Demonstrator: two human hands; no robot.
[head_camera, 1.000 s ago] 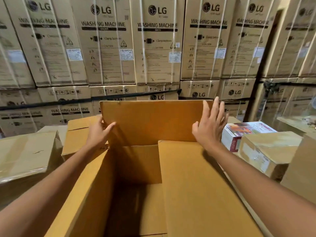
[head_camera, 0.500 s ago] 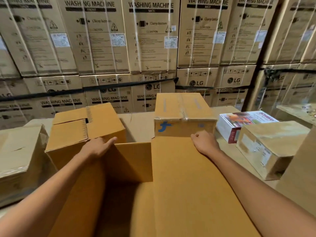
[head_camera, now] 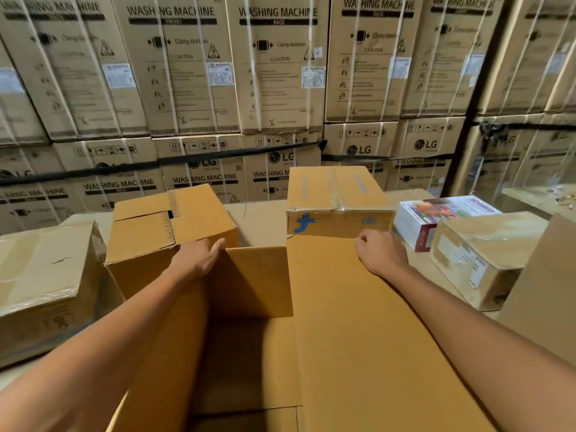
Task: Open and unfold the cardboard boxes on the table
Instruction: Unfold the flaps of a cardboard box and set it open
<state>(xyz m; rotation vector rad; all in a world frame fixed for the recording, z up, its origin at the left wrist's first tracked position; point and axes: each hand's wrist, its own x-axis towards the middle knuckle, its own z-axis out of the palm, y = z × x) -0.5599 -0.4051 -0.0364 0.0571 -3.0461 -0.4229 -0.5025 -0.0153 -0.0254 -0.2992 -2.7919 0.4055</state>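
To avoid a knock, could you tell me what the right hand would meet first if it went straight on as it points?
The right hand, gripping the flap at its far edge, points at the taped cardboard box beyond; it would probably meet that box's front face first, though the gap is unclear.

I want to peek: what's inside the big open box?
Only bare cardboard walls and dark shadow show in the open box; the right flap hides the rest.

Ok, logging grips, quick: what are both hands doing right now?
Left hand: grips far rim of the open box.
Right hand: curled over far edge of the flap.
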